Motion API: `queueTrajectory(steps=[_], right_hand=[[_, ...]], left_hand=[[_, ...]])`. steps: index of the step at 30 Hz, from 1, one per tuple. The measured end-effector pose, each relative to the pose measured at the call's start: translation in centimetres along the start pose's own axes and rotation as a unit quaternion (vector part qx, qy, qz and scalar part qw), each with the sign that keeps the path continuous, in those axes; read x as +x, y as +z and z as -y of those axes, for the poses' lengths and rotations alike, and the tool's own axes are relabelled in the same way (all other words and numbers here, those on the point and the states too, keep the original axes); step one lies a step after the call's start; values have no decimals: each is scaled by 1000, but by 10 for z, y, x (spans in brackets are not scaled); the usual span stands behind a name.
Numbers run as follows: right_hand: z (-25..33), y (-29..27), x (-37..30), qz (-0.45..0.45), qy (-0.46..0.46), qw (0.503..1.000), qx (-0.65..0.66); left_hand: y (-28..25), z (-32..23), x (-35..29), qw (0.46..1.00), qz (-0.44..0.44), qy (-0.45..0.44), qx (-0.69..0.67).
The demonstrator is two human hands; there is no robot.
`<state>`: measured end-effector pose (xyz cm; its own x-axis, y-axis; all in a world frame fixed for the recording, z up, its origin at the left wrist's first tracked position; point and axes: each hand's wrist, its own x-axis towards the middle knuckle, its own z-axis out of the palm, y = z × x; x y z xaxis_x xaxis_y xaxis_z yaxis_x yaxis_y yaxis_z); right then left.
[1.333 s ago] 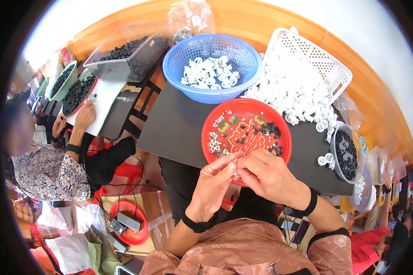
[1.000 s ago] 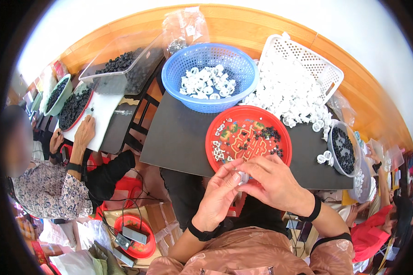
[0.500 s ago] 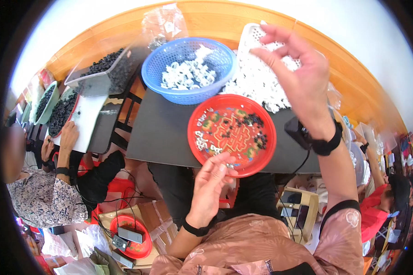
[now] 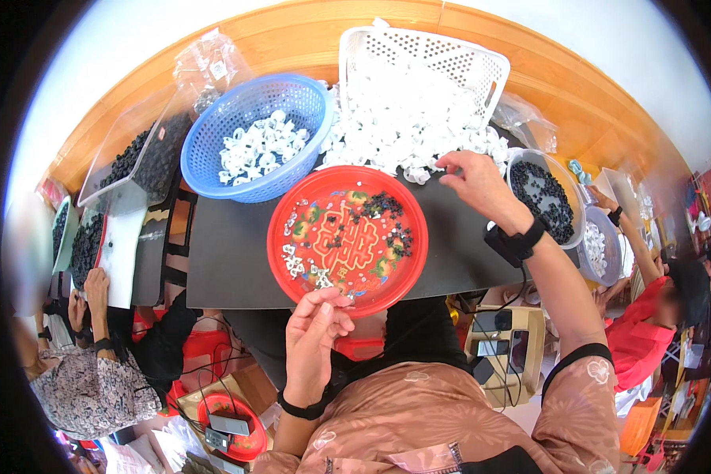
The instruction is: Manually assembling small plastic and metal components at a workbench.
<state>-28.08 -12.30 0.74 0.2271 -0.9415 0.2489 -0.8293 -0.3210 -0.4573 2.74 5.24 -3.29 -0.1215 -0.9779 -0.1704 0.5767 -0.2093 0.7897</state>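
Note:
A round red tray (image 4: 284,213) with a printed pattern lies on the dark table in front of me. Small black parts (image 4: 383,205) are scattered over its right side, and small white parts (image 4: 293,261) over its left. At its near rim, my left hand (image 4: 312,336) has thumb and fingers pinched together; anything between them is too small to make out. My right hand (image 4: 479,186) reaches to the near edge of a heap of white pieces (image 4: 411,118), thumb and forefinger apart. That heap spills from a tipped white perforated basket (image 4: 491,79).
A blue basket (image 4: 205,158) of white ring-like pieces stands at left. Right of my right hand is a clear tub (image 4: 565,233) of black parts, beside another tub (image 4: 608,272). Co-workers sit at both sides; one's hand (image 4: 96,292) is by black pieces. A cable (image 4: 521,304) hangs below.
My right hand has come down from above the white basket to the edge of the white heap. The view has shifted right, showing more of the heap and the tubs. My left hand stays pinched at the tray.

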Motion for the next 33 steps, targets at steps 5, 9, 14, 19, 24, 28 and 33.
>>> queueTrajectory(steps=[5, 9, 14, 19, 24, 28, 33], right_hand=[[-8, 29, 20, 2, -68, 997, -23], [-3, 33, 27, 57, -24, 998, -22], [16, 16, 16, 27, 34, 993, 113], [57, -1, -10, 238, 219, 715, 619], [96, 13, -35, 334, 225, 573, 714], [109, 24, -44, 341, 224, 540, 736], [119, 29, -49, 296, 195, 643, 679]], left_hand=[[3, -1, -2, 1000, -6, 5, 16], [8, -2, -3, 997, -17, 14, 74], [16, -8, -1, 994, -14, 32, 105], [42, -15, 16, 987, -40, 49, 150], [60, -10, 37, 990, -20, 89, 104], [56, -10, 37, 989, -44, 134, 54], [39, -12, 35, 967, -83, 201, 129]])
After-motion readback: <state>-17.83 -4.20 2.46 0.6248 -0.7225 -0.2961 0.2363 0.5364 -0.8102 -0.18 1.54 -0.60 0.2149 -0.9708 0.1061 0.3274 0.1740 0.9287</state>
